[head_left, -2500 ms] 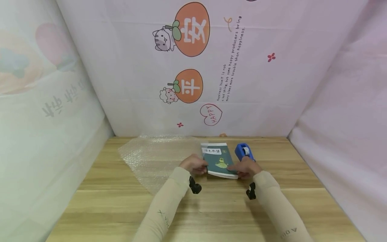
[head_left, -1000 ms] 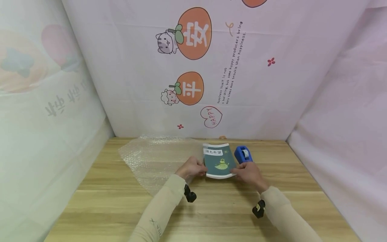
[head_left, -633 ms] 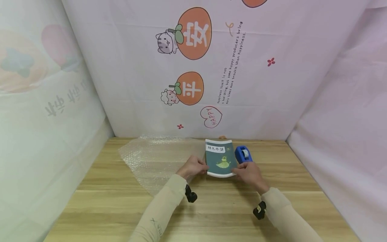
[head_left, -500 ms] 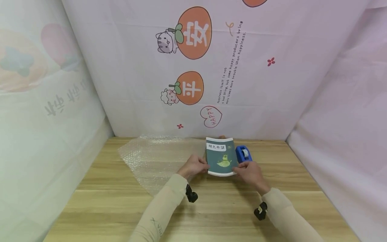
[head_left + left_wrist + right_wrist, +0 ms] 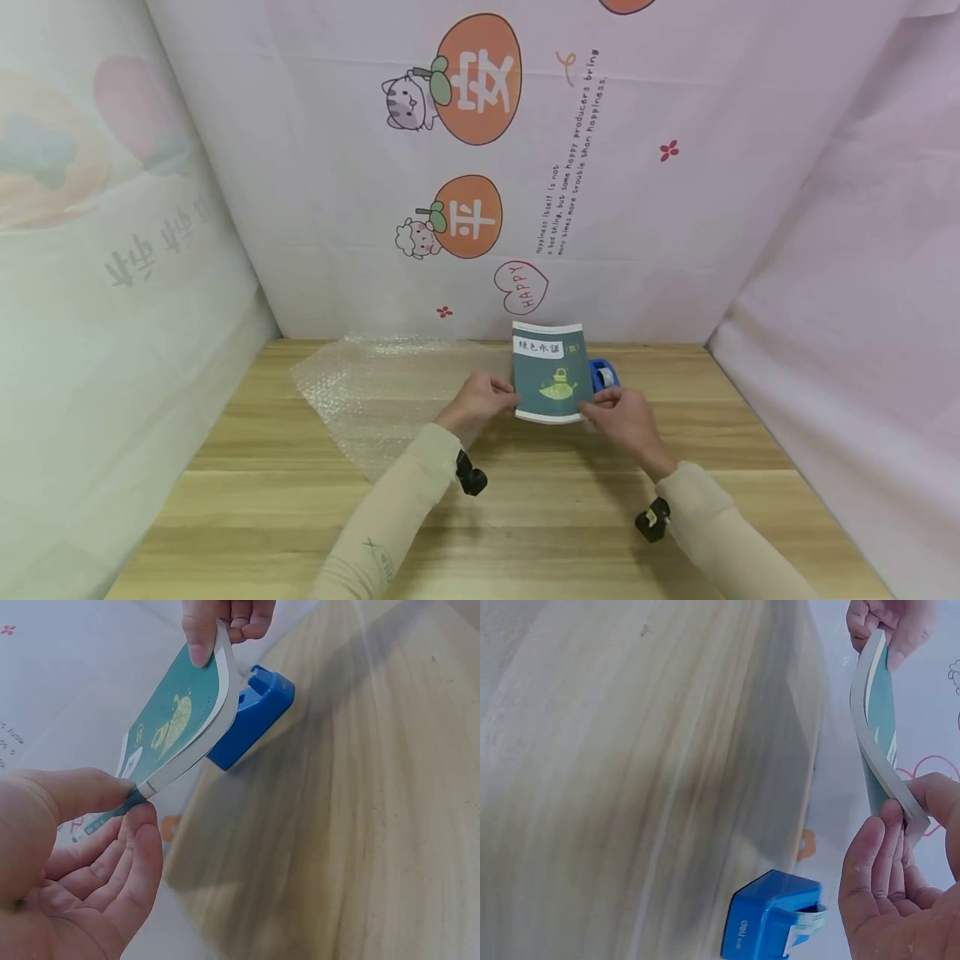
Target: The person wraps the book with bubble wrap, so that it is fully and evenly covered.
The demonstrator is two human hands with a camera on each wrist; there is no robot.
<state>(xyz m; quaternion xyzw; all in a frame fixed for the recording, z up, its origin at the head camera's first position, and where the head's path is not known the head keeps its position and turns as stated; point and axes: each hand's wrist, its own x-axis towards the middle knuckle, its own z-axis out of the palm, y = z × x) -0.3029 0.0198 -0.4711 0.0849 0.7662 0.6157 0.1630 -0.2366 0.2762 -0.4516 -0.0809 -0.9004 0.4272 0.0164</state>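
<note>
A green paperback book [image 5: 551,375] with a white title label and a yellow drawing is held up off the table, sagging slightly between both hands. My left hand [image 5: 483,398] pinches its near left corner, thumb on the cover and fingers beneath. At the near right corner, my right hand [image 5: 624,419] pinches it the same way. The left wrist view shows the book [image 5: 176,724] bowed, its page edges visible. In the right wrist view, the right hand's thumb and fingers [image 5: 885,847] clasp the lower end of the book.
Right behind the book stands a blue tape dispenser [image 5: 604,375], partly hidden by it. A sheet of clear bubble wrap [image 5: 390,392] lies on the wooden table [image 5: 525,533] to the left. Printed cloth [image 5: 622,192] walls off the back and both sides.
The book, lying on the table at first, has risen off it and moved slightly away from me. My right hand has changed from a finger on the cover to pinching the corner.
</note>
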